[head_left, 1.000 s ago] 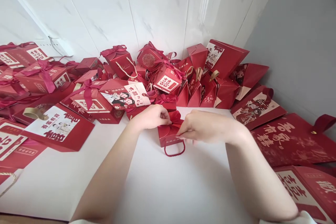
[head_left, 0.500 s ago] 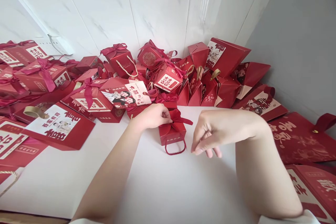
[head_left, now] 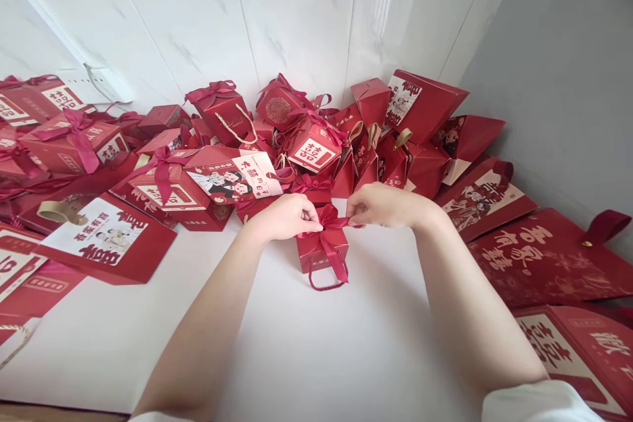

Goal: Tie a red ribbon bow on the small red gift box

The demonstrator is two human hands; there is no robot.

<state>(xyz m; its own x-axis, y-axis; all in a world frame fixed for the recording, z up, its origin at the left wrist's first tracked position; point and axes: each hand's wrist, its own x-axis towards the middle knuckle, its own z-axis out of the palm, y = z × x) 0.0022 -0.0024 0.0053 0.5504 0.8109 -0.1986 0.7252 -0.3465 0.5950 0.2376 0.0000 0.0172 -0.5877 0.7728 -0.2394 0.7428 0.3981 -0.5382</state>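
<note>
A small red gift box point(head_left: 316, 254) stands on the white table, with a red rope handle point(head_left: 326, 287) hanging down its near side. On its top is a red ribbon bow point(head_left: 327, 219), one tail of which drapes over the front. My left hand point(head_left: 289, 216) is closed, thumb and forefinger pinching the left part of the ribbon. From the right, my right hand point(head_left: 383, 206) pinches the ribbon's right side between thumb and fingertips. Part of the ribbon is hidden by the fingers.
Many red gift boxes are heaped against the tiled wall, among them a ribboned box point(head_left: 171, 188) and an illustrated box point(head_left: 232, 178) at left. Flat-sided red boxes point(head_left: 484, 201) line the right. A white power strip point(head_left: 106, 86) lies at the back left.
My right hand has moved up and left from beside the box and now grips the ribbon. A ribbon tail now hangs over the front. My left hand stays at the bow.
</note>
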